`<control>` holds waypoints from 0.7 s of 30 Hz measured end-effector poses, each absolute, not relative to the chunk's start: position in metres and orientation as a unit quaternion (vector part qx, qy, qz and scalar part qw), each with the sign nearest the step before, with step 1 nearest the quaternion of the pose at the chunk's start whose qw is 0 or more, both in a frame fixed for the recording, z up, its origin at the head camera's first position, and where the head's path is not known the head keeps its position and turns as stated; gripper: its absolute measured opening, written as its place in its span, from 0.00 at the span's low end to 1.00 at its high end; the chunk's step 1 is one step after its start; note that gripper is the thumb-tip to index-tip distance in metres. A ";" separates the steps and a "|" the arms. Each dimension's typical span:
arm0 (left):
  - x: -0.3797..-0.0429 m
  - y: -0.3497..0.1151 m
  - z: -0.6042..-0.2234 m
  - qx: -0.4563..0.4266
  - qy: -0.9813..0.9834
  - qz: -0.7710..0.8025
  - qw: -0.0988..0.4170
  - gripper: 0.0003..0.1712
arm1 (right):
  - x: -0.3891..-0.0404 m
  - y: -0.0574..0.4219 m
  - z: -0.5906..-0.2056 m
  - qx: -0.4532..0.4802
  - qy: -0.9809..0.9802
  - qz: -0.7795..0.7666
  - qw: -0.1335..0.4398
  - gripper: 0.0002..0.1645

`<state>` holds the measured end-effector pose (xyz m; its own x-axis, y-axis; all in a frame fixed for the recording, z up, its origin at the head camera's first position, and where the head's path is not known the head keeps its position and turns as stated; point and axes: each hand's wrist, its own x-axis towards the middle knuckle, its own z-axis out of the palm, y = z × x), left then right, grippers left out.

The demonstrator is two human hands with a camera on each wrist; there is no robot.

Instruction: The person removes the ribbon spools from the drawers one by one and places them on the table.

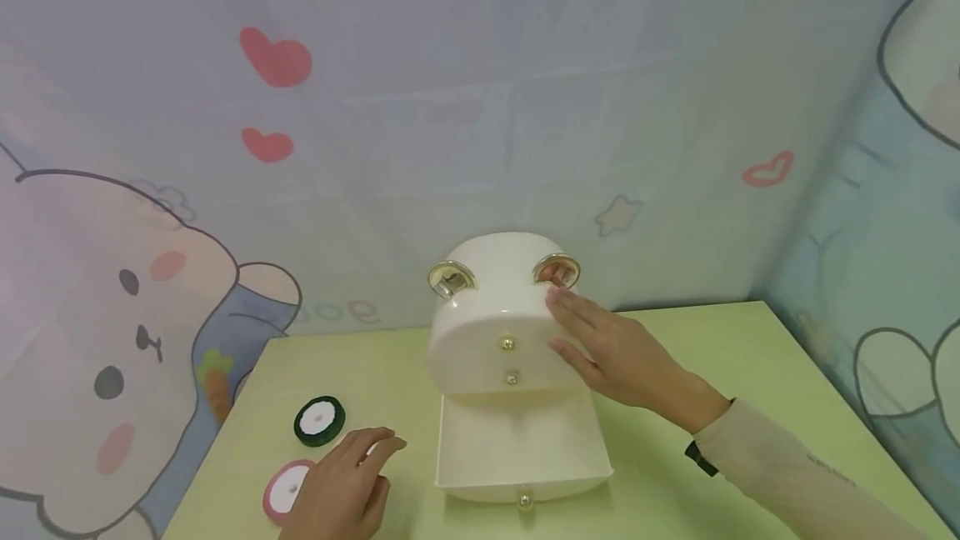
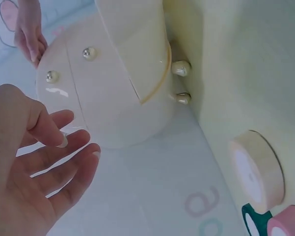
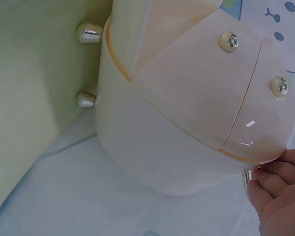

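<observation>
A glossy white drawer box [image 1: 468, 357] with two gold ring-shaped ears [image 1: 452, 277] and pearly knobs [image 1: 507, 343] stands on the table. Its lowest drawer [image 1: 487, 490] is pulled out toward me. My right hand [image 1: 637, 361] rests against the box's upper right edge, fingers extended beside the right ear, thumb near the front. To the left of the drawer, my left hand [image 1: 341, 482] hovers with loosely bent fingers and holds nothing. Beside it lie a dark green ribbon roll [image 1: 319, 421] and a pink ribbon roll [image 1: 279, 494], partly covered by the hand.
A cream ribbon roll [image 2: 262, 172] shows in the left wrist view, mostly hidden by my left hand in the head view. The light green table [image 1: 675, 340] meets a printed cloth backdrop [image 1: 450, 148] behind the box. Another cloth side hangs at the right.
</observation>
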<state>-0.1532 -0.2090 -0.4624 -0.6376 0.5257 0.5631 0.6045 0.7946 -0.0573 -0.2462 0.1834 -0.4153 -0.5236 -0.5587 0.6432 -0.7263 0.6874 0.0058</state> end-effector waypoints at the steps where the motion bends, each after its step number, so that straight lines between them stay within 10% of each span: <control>1: -0.152 -0.207 -0.461 -0.316 -0.898 -0.070 0.297 0.25 | -0.246 0.184 -0.415 0.371 -0.864 0.134 0.314 0.33; 11: -0.148 -0.176 -0.461 -0.410 -0.784 -0.109 0.454 0.19 | -0.248 0.182 -0.417 0.377 -0.857 0.141 0.323 0.33; 21: -0.133 -0.142 -0.481 -0.483 -0.779 -0.015 0.399 0.22 | -0.249 0.184 -0.417 0.375 -0.860 0.140 0.316 0.32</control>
